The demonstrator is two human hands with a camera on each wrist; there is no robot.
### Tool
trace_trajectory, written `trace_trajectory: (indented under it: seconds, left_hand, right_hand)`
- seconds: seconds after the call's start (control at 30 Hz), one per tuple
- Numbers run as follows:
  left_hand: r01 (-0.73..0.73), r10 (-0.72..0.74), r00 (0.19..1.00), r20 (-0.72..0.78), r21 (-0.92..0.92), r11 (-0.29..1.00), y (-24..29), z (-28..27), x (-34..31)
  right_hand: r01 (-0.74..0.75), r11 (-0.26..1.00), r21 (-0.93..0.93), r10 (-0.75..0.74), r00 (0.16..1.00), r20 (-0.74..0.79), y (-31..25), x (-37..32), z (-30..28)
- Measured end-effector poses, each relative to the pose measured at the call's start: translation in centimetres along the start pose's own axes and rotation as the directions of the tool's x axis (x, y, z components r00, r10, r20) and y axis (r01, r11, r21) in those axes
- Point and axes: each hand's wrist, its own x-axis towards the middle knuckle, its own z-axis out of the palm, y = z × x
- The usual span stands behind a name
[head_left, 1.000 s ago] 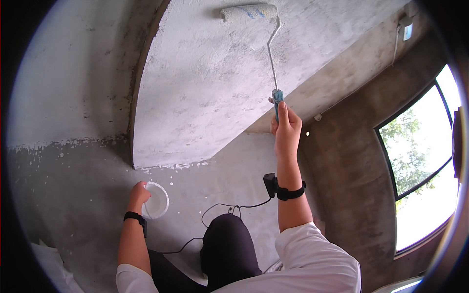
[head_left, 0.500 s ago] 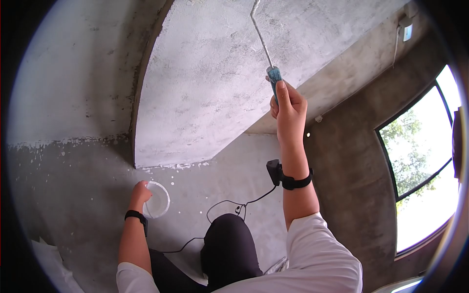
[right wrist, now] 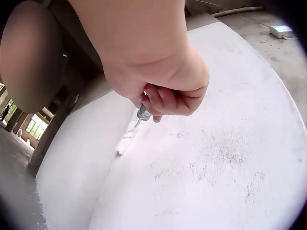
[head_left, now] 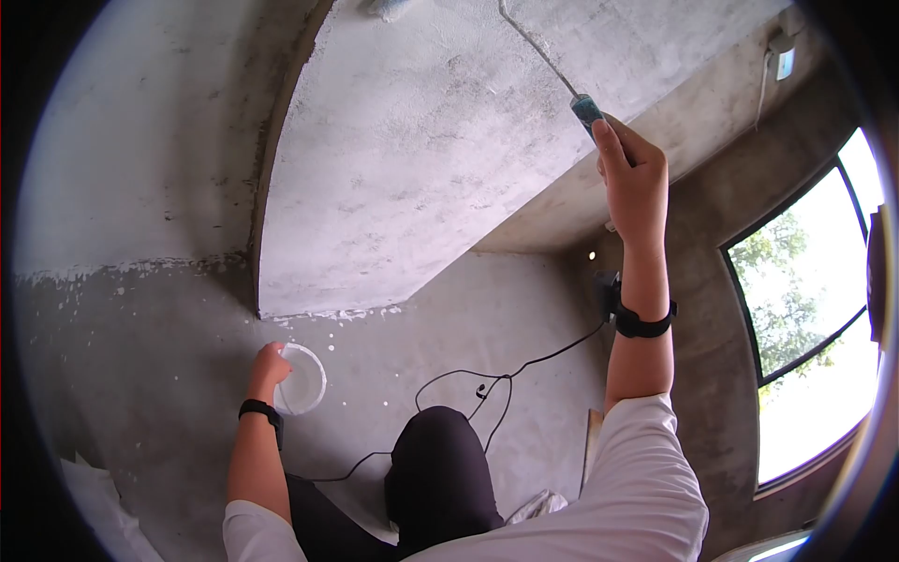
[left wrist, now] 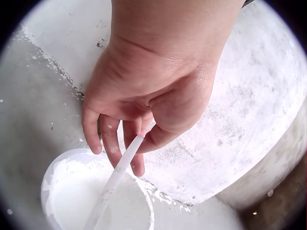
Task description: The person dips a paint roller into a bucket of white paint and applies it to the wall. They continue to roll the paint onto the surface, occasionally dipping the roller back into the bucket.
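Note:
My right hand (head_left: 634,169) grips the teal handle (head_left: 587,112) of a paint roller, its arm raised high. The thin metal rod runs up and left, and the roller sleeve (head_left: 391,8) is cut off by the top of the head view. In the right wrist view the white sleeve (right wrist: 125,140) lies against the whitened overhead surface (right wrist: 201,191), close to an edge. Low on the left, my left hand (head_left: 270,365) holds a white bucket (head_left: 323,379). Its thumb and fingers pinch the flat plastic bail handle (left wrist: 115,179); white paint (left wrist: 76,201) shows inside.
The whitened overhead surface has grey, thinly covered patches. Grey wall (head_left: 140,365) with white spatters lies at left. A black cable (head_left: 552,354) loops near my knee (head_left: 440,468). A window (head_left: 796,300) stands at right, with a small light fixture (head_left: 785,61) above.
My right hand has moved up and to the right, and the roller now slants up-left, its sleeve shifted left and up to the frame edge. Left hand and bucket have stayed put.

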Motion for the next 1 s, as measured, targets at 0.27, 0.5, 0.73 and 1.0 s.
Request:
trace_trajectory:
  seconds: [0.27,0.5,0.73,1.0]
  left_hand:
    - [0.006,-0.006,1.0,-0.002,0.015,1.0,1.0,-0.6,-0.7]
    - [0.017,-0.017,1.0,0.0,0.022,1.0,0.9,-0.6,-0.9]
    - [0.022,-0.022,1.0,0.006,0.034,0.999,1.0,-0.7,-1.0]
    - [0.004,-0.005,1.0,0.028,0.033,0.999,0.5,-0.3,-0.9]
  right_hand:
    - [-0.067,0.991,-0.118,0.069,0.998,0.012,2.6,-0.6,-3.7]
    - [-0.15,0.989,0.016,0.15,0.988,0.039,4.1,-1.8,-3.6]
    - [-0.147,0.96,0.24,0.132,0.988,0.076,1.9,-1.6,-1.5]
    - [-0.055,0.965,0.256,0.034,0.996,0.084,-1.0,0.5,1.0]
